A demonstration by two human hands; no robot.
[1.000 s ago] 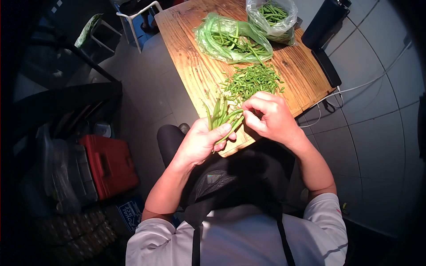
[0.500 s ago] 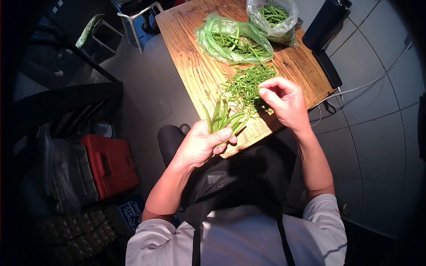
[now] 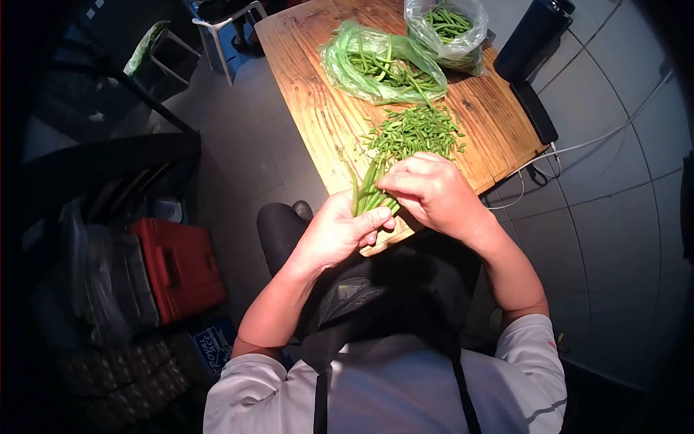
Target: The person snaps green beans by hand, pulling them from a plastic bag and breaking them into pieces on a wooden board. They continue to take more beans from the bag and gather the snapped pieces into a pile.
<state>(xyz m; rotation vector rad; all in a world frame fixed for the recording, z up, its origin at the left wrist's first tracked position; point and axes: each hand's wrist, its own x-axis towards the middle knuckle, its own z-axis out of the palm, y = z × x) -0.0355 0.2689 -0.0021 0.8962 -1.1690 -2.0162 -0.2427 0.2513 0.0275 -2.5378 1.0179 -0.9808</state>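
My left hand is wrapped around a bunch of long green beans at the table's near edge, thumb across them. From the right, my right hand reaches over the bunch, its thumb and fingers pinched together at the upper part of the beans; the fingertips are partly hidden. Just beyond both hands, a heap of short green bean pieces lies on the wooden table. Behind that heap, a green plastic bag lies open with whole beans inside.
A clear plastic bag of green beans stands at the table's far end. Beside the table are a dark bottle, a black flat device and a white cable. A red case sits on the floor to the left.
My right hand has moved left and down from beside the heap of pieces to the bunch in my left hand. The left hand has shifted slightly right, still holding the beans.
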